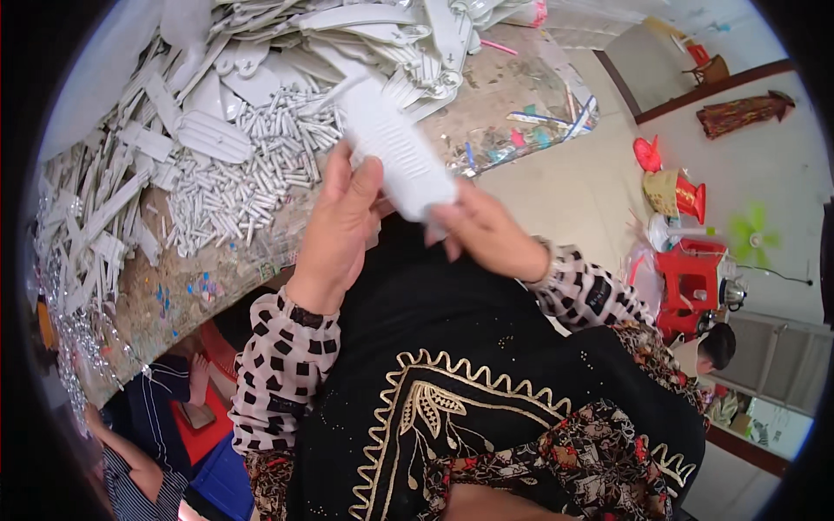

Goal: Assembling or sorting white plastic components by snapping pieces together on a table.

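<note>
Over the table's near edge I hold a white plastic part [395,148], long and flat with a row of ridges or slots; it is slightly blurred. My left hand [337,230] is closed on its left side, thumb up against it. At its lower right end, the fingers of my right hand [491,227] grip the part. Just left of it lies a heap of small whitish, silvery pins [252,178]. Long white plastic strips and paddle-shaped pieces [369,26] are piled behind, with a similar ridged piece [213,135] among them.
The worn table [512,82] has paint-like specks and scraps along its edge. Silvery tinsel strands [78,347] hang at its left end. A co-worker's arm [130,451] shows at lower left, near a blue stool [224,482]. Red stools [691,269] and a green fan [749,234] stand right.
</note>
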`<action>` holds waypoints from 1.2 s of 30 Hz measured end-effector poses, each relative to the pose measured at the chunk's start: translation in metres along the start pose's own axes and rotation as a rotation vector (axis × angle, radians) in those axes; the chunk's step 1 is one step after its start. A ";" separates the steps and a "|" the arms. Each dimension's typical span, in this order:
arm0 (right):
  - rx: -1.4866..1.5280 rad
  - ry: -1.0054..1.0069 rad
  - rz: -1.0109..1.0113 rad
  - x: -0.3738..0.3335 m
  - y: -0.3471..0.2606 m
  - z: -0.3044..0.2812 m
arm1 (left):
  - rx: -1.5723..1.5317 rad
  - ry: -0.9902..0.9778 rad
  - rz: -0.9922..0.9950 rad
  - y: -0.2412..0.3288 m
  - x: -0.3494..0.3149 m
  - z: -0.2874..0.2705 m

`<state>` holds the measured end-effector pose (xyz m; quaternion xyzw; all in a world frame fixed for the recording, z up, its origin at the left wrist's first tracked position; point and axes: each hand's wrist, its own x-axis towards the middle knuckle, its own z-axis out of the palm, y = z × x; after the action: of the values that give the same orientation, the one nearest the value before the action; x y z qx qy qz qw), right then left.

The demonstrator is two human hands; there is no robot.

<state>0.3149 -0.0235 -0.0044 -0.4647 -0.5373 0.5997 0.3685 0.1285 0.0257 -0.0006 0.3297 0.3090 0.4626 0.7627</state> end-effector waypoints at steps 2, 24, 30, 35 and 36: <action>-0.202 0.268 -0.035 -0.005 0.001 -0.039 | 0.130 -0.014 -0.054 -0.002 0.002 -0.005; -0.519 0.948 -0.896 -0.020 -0.091 -0.122 | 0.376 0.060 0.050 -0.029 0.004 -0.068; -1.446 0.725 0.198 -0.005 -0.025 -0.161 | 0.453 0.021 0.109 -0.030 0.010 -0.062; -0.536 1.017 -0.830 -0.025 -0.078 -0.121 | 0.485 0.036 0.076 -0.029 -0.004 -0.074; -1.085 1.026 -0.909 -0.027 -0.043 -0.155 | 0.475 0.002 0.083 -0.026 0.000 -0.064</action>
<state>0.4686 0.0047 0.0434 -0.5291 -0.6497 -0.2270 0.4964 0.0917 0.0301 -0.0584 0.5119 0.3963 0.4083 0.6435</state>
